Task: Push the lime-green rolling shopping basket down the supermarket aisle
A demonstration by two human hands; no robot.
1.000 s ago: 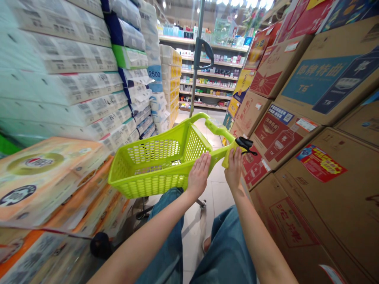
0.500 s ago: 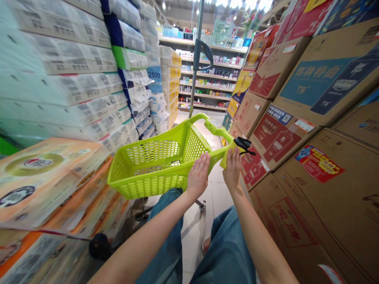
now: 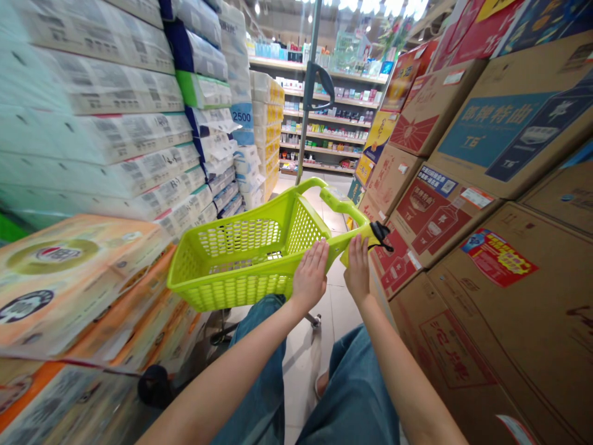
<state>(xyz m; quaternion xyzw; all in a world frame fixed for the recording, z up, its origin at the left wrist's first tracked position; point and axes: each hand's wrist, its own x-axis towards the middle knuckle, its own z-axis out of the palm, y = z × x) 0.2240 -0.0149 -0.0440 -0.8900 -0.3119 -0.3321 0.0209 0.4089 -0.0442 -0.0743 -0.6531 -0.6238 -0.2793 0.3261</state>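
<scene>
A lime-green basket cart (image 3: 250,253) stands at an angle before my knees, its perforated basket showing no goods. My left hand (image 3: 311,275) lies with straight fingers flat against the basket's near side, by the handle end. To its right, my right hand (image 3: 357,269) rests its extended fingers on a yellow-green cloth or pad (image 3: 345,256) against the cart's handle (image 3: 343,201). A black strap-like item (image 3: 380,233) sticks out just beyond those fingers. The part of the pad beneath my right hand is hidden.
Wrapped paper packs (image 3: 125,130) are stacked high on the left, above orange packs (image 3: 69,272). Cardboard cartons (image 3: 519,296) wall the right side. Ahead are a metal pole with a dark handle (image 3: 308,86) and stocked shelves (image 3: 324,133).
My right hand has slid a little left along the handle, and the pad and black item have shifted left with it. My left hand has stayed nearly in place.
</scene>
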